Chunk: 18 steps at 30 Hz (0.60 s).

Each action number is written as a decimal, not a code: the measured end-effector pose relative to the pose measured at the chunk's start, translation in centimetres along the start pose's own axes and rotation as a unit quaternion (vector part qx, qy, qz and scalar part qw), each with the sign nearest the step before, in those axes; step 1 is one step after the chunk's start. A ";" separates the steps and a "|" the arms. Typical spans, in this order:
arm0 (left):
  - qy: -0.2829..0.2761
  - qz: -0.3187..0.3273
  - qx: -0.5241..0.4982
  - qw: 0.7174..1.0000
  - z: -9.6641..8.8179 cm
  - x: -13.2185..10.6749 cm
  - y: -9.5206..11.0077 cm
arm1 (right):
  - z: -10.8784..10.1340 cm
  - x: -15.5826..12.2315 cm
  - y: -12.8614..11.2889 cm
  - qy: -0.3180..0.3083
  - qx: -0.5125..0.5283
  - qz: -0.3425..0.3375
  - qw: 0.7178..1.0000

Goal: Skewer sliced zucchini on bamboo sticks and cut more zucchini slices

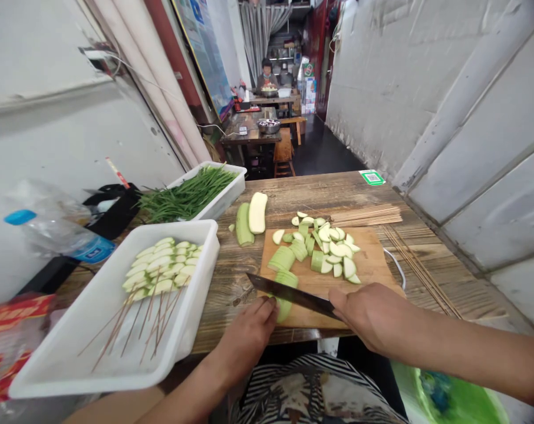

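In my right hand (pixel 368 315) is the handle of a kitchen knife (pixel 293 294), its dark blade pointing left. The blade lies across a pale green zucchini piece (pixel 285 307), partly sliced, near the front left of the wooden cutting board (pixel 377 253). My left hand (pixel 254 323) grips that piece at its left side, fingers bent close to the blade. Behind the knife, zucchini slices (pixel 338 250) are scattered over the board, some still stacked. Two larger zucchini pieces, one with green skin up (pixel 244 227) and one with its pale side up (pixel 257 213), lie beyond the board's left corner.
To the left, a white tray (pixel 205 288) holds skewered zucchini slices (pixel 161 265). Green chives (pixel 196 191) fill another tray behind it. Bamboo skewers (pixel 368 215) lie behind and right of the board. A water bottle (pixel 68 235) lies far left. A person (pixel 267 76) sits at a back table.
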State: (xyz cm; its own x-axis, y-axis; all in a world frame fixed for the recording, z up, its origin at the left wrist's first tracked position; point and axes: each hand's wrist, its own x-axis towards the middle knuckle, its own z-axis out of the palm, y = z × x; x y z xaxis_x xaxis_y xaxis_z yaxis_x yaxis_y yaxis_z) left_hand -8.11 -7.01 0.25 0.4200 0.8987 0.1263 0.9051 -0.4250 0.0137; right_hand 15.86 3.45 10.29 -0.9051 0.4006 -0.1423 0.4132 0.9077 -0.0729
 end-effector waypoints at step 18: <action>0.013 0.014 -0.029 0.999 0.3 -0.6 -0.4 | 1.7 1.0 -0.3 -0.036 0.035 -0.004 0.999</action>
State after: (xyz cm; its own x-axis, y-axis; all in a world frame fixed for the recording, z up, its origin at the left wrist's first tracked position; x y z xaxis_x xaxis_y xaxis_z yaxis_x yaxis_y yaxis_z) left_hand -8.75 -7.34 -0.10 0.4429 0.8835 0.1526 0.8872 -0.4564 0.0673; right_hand 15.00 3.37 8.53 -0.9001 0.3804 -0.2125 0.4138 0.8990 -0.1432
